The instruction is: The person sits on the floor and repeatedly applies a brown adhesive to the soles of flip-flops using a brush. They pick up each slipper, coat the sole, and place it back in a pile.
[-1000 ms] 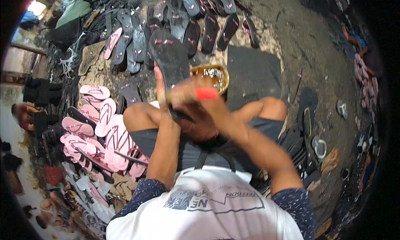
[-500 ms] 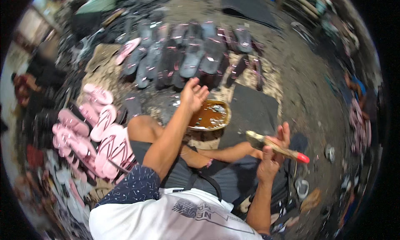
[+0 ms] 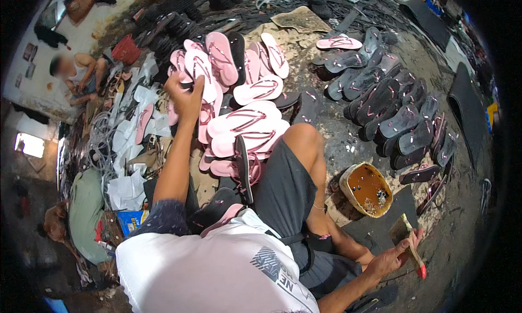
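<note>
My left hand reaches to a pile of pink flip-flops on the left. Its thumb and fingers are apart around the edge of a pink sandal, and whether they press on it is hard to see. In my right hand, at the lower right, is a flat brush with a red-tipped handle. Its bristle end points up and away from me. Between my leg and the dark sandals stands a squarish tub of brown liquid, with pale foam along its near side.
Many dark flip-flops lie in rows at the right. A black sheet is beside the tub. White paper scraps and coiled clear tubing litter the left. Another person sits at far left, near a red bucket.
The view has swung left. My left hand has gone from above the tub to the pink flip-flops. My right hand still holds the brush, now with its bristle end higher.
</note>
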The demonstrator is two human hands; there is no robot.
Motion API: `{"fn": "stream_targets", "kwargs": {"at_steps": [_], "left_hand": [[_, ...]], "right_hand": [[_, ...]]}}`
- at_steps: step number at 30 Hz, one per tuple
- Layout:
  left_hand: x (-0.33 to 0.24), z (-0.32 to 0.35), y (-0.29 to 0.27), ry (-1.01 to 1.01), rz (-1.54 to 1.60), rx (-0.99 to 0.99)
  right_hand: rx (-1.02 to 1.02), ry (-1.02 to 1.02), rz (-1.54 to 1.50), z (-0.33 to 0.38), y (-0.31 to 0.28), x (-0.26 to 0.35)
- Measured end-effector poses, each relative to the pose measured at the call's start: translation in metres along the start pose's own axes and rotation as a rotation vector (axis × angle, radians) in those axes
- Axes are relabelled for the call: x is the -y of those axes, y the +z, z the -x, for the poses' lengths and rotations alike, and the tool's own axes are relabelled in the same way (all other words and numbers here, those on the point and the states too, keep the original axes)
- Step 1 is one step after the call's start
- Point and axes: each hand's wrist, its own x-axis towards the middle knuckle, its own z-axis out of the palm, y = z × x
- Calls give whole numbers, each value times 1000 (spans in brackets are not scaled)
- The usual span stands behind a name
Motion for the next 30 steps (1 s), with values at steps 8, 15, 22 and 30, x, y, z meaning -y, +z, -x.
{"fn": "stream_targets", "kwargs": {"at_steps": [8,15,22,30], "left_hand": [[102,29,-72,-352,-369,103],[-145,47,-42,-934,1288,425],[-175,144,3,-93,361,597],[-214,13,31,1136,400,1445]], "right_hand": [[-105,307,-137,-19,21,-11],[455,198,74,-49,92,-69],[272,-220,250,-47,97,-65],[537,-170,811,-53,-34,-62]]}}
